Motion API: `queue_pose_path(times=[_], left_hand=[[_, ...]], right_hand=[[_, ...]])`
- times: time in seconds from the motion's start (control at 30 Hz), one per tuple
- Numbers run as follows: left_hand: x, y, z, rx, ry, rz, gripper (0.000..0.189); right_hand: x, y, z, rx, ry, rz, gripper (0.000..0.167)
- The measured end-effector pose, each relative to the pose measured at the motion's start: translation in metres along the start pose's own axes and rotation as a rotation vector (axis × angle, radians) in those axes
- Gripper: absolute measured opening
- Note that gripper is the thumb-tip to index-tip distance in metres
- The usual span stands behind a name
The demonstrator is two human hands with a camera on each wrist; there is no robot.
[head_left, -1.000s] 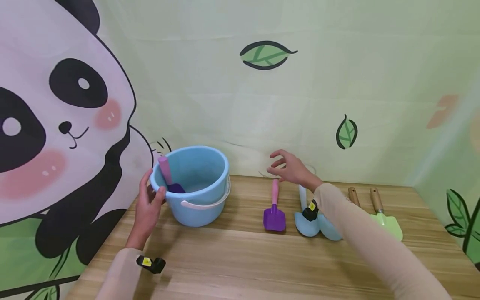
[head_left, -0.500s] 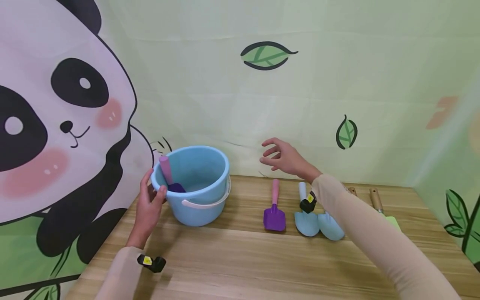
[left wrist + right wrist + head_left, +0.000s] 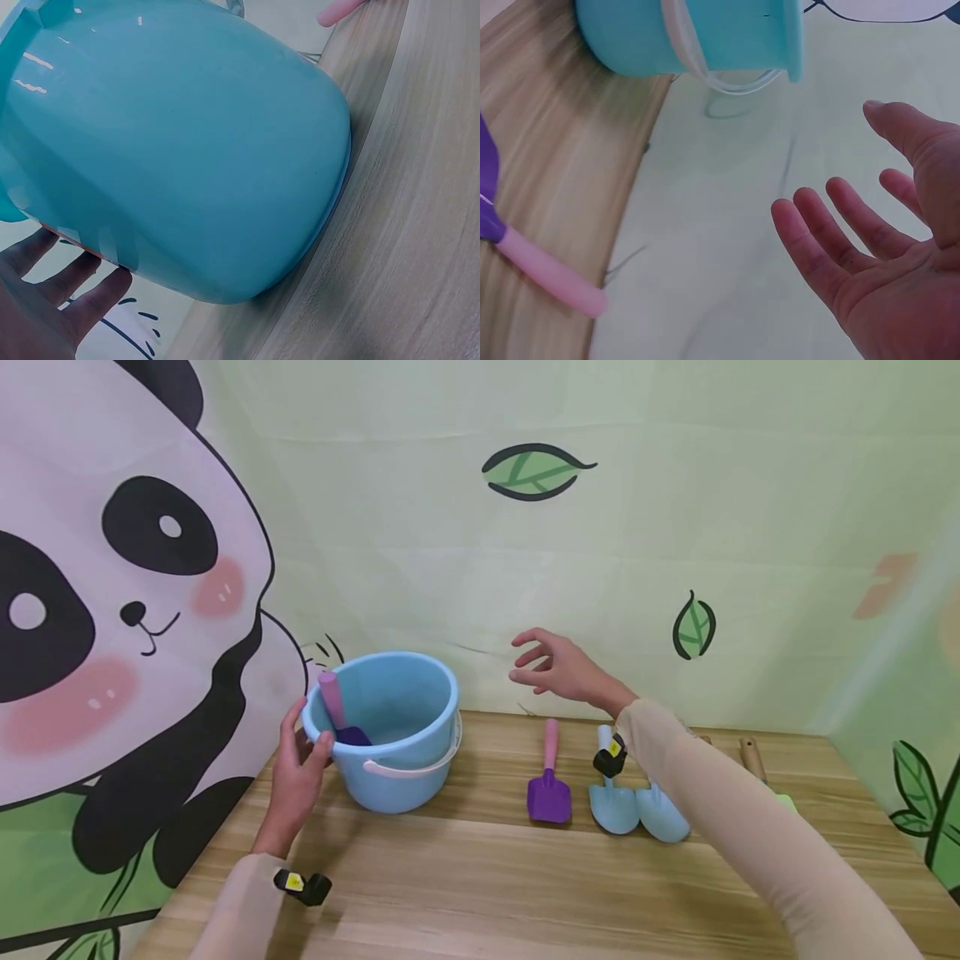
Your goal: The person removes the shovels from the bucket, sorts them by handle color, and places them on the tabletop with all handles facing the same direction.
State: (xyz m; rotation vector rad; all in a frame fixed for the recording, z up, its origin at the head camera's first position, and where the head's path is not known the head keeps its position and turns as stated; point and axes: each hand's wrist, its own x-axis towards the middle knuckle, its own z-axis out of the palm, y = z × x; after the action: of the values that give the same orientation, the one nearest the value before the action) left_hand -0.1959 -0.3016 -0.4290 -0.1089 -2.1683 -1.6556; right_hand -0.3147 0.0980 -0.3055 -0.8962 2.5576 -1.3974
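Note:
A light blue bucket (image 3: 397, 777) with a white handle stands at the left of the wooden table. My left hand (image 3: 298, 768) holds its near left side, the thumb by the rim; in the left wrist view the fingertips meet the outer wall. Inside the bucket leans a purple shovel with a pink handle (image 3: 331, 697). To the right, my right hand (image 3: 558, 667) hovers above the table's back edge, holding nothing, its fingers spread and slightly bent. Below it lies another purple shovel (image 3: 549, 797) with a pink handle.
Two light blue shovels (image 3: 613, 808) (image 3: 663, 815) lie right of the purple one. Further right, wooden handles (image 3: 752, 758) and a bit of a light green blade (image 3: 786, 802) show past my right sleeve. A cloth backdrop with a printed panda (image 3: 165, 610) rises behind the table.
My right hand has moved left and up, away from the purple shovel's handle, uncovering more of the light blue shovels. The left hand and the bucket have stayed in place.

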Motion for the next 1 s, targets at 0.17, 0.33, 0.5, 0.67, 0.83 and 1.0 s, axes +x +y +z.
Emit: queue_pose_path(times=[0.17,0.33,0.5,0.67,0.83,1.0], left_hand=[[0.0,0.0,-0.002,-0.003,0.0,0.008,0.07],[-0.001,0.0,-0.003,-0.01,-0.004,0.013,0.07],[0.0,0.0,-0.003,-0.013,-0.002,0.013,0.07],[0.001,-0.001,-0.003,-0.007,0.003,0.02,0.069],[0.001,-0.004,-0.002,0.016,0.019,0.028,0.068],[0.001,-0.004,-0.002,0.003,0.017,0.033,0.068]], right_hand=[[0.011,-0.016,-0.003,-0.013,-0.042,-0.032,0.052],[0.023,-0.036,-0.001,-0.039,-0.08,-0.046,0.052],[0.038,-0.052,0.006,-0.026,-0.118,-0.053,0.052],[0.054,-0.067,0.016,-0.008,-0.146,-0.054,0.054],[0.071,-0.079,0.032,0.007,-0.169,-0.06,0.055],[0.084,-0.09,0.047,0.005,-0.174,-0.072,0.057]])
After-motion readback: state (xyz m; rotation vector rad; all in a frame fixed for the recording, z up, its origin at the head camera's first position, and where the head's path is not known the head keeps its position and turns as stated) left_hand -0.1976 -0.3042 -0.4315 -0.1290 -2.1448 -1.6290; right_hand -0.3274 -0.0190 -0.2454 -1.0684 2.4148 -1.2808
